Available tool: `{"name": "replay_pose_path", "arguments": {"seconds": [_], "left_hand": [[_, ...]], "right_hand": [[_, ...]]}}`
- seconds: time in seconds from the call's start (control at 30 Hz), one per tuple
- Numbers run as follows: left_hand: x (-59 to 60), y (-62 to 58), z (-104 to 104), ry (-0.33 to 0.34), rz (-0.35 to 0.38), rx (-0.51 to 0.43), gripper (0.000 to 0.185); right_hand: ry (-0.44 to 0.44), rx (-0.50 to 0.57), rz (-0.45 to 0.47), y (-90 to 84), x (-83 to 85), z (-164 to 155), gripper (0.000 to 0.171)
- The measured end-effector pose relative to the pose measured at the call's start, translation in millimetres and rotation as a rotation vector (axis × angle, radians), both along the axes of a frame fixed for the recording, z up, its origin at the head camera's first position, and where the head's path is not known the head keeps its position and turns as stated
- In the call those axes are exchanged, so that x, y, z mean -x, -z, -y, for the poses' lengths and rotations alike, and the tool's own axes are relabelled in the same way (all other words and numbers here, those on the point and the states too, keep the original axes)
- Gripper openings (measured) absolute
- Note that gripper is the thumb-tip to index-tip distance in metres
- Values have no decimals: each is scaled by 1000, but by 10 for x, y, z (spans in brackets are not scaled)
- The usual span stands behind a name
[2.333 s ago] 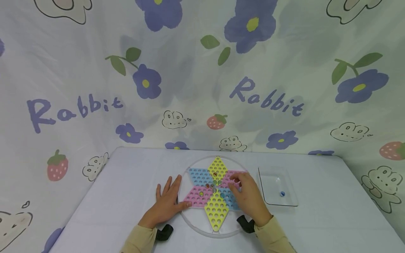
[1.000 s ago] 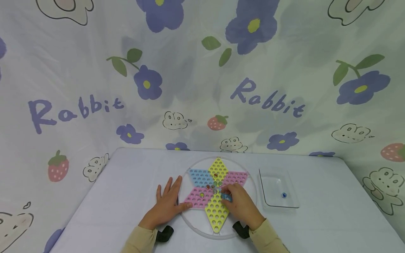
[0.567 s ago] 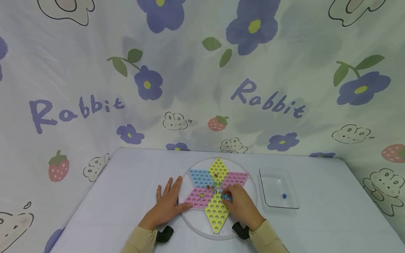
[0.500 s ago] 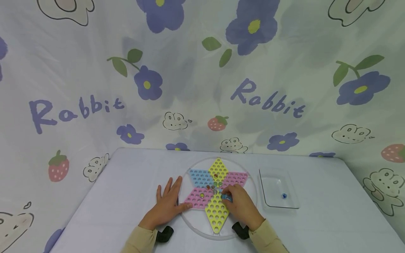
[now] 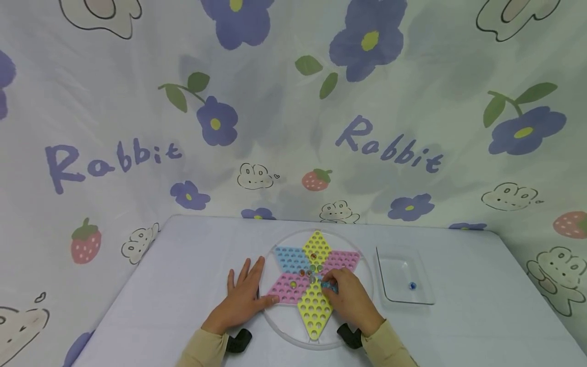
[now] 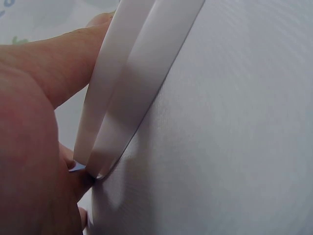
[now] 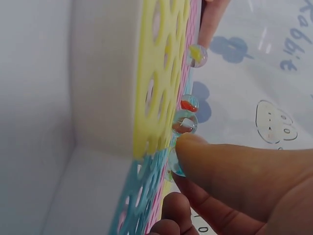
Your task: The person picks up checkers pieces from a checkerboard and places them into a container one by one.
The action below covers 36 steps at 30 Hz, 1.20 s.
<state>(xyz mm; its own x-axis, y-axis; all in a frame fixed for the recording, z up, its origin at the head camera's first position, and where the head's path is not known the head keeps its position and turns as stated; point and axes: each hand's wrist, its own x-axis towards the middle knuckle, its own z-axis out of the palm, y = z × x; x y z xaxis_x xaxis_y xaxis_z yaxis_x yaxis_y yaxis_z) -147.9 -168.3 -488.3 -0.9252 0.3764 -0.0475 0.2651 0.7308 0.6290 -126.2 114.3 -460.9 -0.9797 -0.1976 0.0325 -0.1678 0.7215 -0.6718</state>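
A round Chinese checkers board (image 5: 315, 316) lies on the table, with a yellow, pink and blue star of small holes. My right hand (image 5: 350, 298) is over its blue right-hand sector, thumb and forefinger pinching a clear bluish marble (image 7: 174, 164) close against the board. Several other marbles sit around the star's centre, among them a clear one (image 7: 185, 122) and a red one (image 7: 190, 103). One yellow-green marble (image 5: 293, 285) rests in the left pink sector. My left hand (image 5: 243, 298) lies with fingers spread on the table, its thumb over the board's left rim.
Right of the board stands a clear square tray (image 5: 387, 299) holding one blue marble (image 5: 412, 286). Black wrist mounts (image 5: 239, 340) sit under both wrists. Behind the white table (image 5: 183, 255) hangs a printed curtain with flowers and rabbits.
From over the right pink sector, my right hand has come left and nearer to the blue sector, taking hold of a marble there. It barely moves lately; my left hand stays put.
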Motion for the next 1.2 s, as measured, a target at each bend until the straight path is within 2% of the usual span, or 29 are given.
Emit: {"name": "replay_pose_path", "arguments": {"seconds": [0.6, 1.2], "left_hand": [[9, -11, -4, -12, 42, 2, 107], [-13, 12, -1, -20, 6, 14, 106]], "right_hand": [[27, 19, -5, -82, 3, -21, 15], [83, 56, -67, -267, -37, -97, 15]]}}
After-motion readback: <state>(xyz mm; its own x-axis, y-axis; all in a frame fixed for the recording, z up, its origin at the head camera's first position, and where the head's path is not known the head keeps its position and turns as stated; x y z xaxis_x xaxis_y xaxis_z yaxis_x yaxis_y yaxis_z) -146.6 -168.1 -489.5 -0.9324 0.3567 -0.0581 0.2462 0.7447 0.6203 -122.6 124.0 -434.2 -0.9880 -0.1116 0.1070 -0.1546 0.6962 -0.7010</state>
